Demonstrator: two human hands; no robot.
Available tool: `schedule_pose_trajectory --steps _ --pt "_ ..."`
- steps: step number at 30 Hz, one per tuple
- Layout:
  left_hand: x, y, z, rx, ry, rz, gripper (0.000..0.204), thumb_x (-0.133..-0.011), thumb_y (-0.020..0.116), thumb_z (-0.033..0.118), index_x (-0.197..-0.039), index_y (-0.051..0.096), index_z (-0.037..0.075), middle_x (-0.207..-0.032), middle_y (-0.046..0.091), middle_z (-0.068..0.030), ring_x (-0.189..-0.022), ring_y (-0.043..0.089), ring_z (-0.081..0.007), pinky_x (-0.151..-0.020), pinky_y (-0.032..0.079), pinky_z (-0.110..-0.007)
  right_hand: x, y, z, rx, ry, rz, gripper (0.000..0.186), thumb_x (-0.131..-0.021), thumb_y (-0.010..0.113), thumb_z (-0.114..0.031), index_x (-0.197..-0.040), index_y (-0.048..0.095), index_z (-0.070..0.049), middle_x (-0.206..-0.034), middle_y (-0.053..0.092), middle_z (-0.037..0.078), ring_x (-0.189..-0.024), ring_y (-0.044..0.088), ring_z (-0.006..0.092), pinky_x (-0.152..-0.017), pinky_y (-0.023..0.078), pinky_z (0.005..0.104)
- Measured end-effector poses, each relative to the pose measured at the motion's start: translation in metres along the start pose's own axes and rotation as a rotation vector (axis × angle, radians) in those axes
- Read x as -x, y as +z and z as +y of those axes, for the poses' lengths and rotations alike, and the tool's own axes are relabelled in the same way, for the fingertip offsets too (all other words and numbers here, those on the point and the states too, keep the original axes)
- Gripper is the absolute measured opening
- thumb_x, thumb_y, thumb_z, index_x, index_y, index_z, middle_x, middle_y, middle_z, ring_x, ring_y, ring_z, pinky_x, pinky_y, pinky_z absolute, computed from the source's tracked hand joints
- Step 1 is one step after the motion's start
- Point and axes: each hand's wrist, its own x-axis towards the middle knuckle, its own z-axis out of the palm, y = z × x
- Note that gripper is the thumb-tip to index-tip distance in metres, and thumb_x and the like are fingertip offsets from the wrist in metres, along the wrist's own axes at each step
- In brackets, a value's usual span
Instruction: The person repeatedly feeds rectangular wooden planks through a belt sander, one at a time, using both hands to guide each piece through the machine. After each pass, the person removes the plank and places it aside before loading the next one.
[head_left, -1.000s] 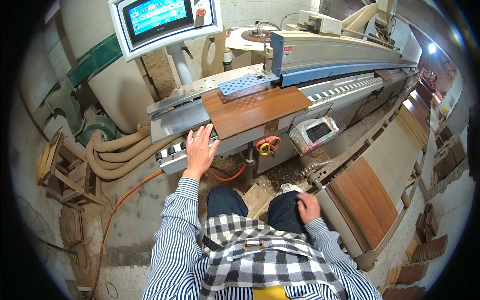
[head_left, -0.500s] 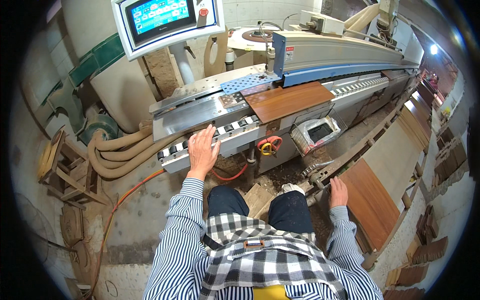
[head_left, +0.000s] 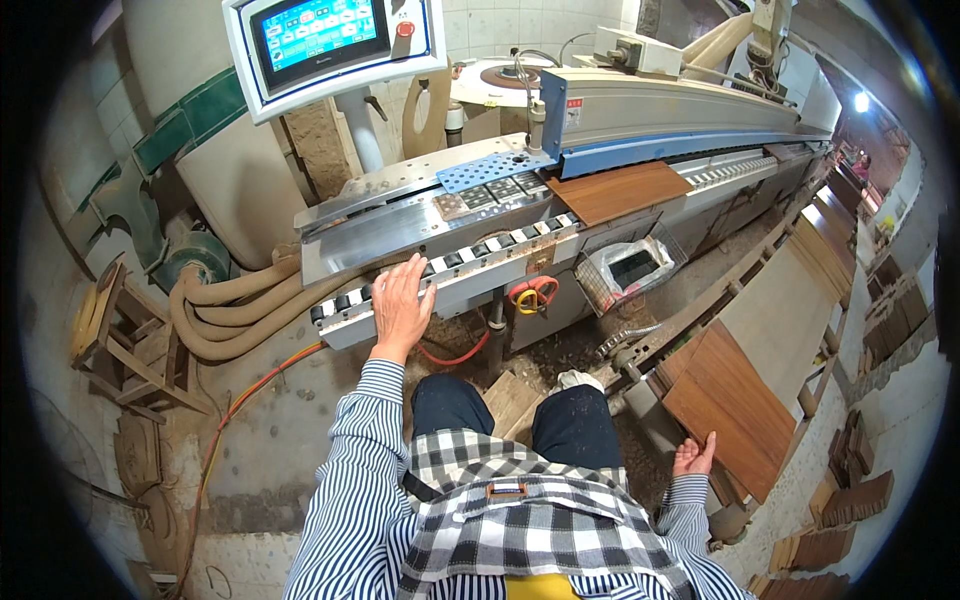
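Note:
My left hand (head_left: 400,305) rests with outstretched fingers on the front edge of the machine's infeed rail (head_left: 355,325), beside its black and white rollers (head_left: 470,257). My right hand (head_left: 694,457) is at the near left edge of a brown wood-grain board (head_left: 735,410), thumb against the edge and fingers curled, partly hidden below it. This board lies askew on top of a stack at my right. Farther along the machine, another brown board (head_left: 620,192) sits partly under the blue-edged beam (head_left: 690,150), apart from both hands.
A control panel with a lit screen (head_left: 320,38) and red button stands at the back left. A wire basket with a plastic liner (head_left: 632,268) and red and yellow scissors (head_left: 533,295) hang on the machine's front. Thick hoses (head_left: 250,315) and an orange cable (head_left: 240,400) run along the left.
The board in the machine has moved right, away from me, baring more rollers. My right hand has moved nearer to me along the stack, and the top board there has turned askew.

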Motion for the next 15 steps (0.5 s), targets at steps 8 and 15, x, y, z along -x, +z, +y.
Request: schedule_pose_trajectory --steps 8,15 --pt "0.0 0.001 0.0 -0.027 0.004 0.001 0.049 -0.088 0.066 0.026 -0.132 0.053 0.01 -0.137 0.055 -0.0059 -0.125 0.05 -0.0229 -0.108 0.031 -0.044 0.033 0.012 0.023 0.067 0.165 -0.238 0.032 -0.09 0.067 -0.041 -0.095 0.065 -0.009 -0.089 0.072 0.005 -0.071 0.064 0.0133 -0.065 0.053 0.0282" --pt "0.0 -0.001 0.0 -0.012 0.004 -0.004 0.048 -0.088 0.066 0.026 -0.131 0.053 0.01 -0.136 0.055 -0.0065 -0.125 0.05 -0.0228 -0.108 0.032 -0.044 0.044 -0.028 0.006 -0.117 0.07 -0.023 0.036 -0.082 0.075 -0.042 -0.099 0.064 -0.013 -0.084 0.066 0.0 -0.073 0.061 0.0143 -0.061 0.05 0.0282"
